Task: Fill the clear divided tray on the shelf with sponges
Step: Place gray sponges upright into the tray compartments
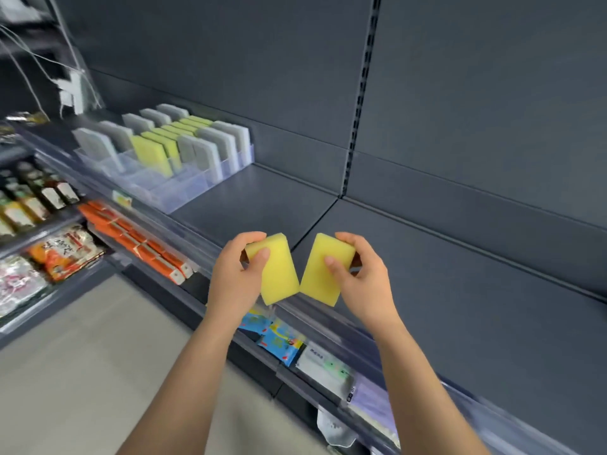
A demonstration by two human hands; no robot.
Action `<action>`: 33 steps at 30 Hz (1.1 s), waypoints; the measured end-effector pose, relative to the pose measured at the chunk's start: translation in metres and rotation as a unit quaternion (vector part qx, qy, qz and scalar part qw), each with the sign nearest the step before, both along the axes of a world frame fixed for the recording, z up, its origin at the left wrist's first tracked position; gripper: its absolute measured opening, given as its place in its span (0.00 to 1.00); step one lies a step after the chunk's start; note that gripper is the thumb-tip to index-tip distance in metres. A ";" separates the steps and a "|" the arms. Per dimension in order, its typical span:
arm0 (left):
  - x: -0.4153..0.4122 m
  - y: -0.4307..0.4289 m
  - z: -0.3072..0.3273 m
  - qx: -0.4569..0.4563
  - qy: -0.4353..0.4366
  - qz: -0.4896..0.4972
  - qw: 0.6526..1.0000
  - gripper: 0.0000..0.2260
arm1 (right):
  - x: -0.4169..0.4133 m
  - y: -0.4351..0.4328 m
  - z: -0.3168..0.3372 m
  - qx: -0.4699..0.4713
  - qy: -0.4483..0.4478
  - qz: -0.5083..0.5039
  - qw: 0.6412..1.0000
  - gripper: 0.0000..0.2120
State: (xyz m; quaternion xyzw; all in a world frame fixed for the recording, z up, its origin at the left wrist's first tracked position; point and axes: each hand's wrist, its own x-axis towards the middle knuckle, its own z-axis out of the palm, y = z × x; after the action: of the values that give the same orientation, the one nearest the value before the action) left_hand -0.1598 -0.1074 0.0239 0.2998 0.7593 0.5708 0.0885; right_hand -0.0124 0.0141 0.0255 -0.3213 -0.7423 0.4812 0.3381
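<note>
- The left hand [239, 274] is pinching the left sponge [279, 280], thumb lying across its face.
- The right hand [358, 277] is gripping the right sponge [317, 284] likewise.

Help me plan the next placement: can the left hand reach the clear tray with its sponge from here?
Probably yes. The left hand grips a yellow sponge, and the clear tray sits further left on the shelf, with nothing visible between them; its front compartments look free.

no legible txt. print on snack bags [65, 251], bottle labels [49, 195], blue packets [279, 343], white packet [325, 362] and yellow shelf tag [122, 200] is too blurred to read; no brands or nos. resolvable.
</note>
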 end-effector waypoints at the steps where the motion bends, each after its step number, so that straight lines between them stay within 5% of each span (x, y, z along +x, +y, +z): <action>1: -0.011 -0.011 0.000 0.000 -0.002 0.007 1.000 0.09 | -0.013 -0.009 -0.001 -0.003 0.000 0.005 1.000 0.14; 14: -0.132 -0.089 0.000 0.003 -0.027 0.051 0.998 0.09 | -0.161 -0.068 0.000 -0.025 -0.011 0.093 0.995 0.13; 33: -0.367 -0.056 0.030 -0.004 -0.040 0.019 0.999 0.14 | -0.396 -0.020 0.019 -0.011 -0.009 0.122 0.992 0.15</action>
State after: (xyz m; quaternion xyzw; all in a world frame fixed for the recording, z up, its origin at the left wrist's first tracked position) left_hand -0.5265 -0.1630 0.0538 0.2617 0.7628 0.5812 0.1088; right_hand -0.4080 -0.0055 0.0449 -0.2363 -0.7736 0.5239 0.2669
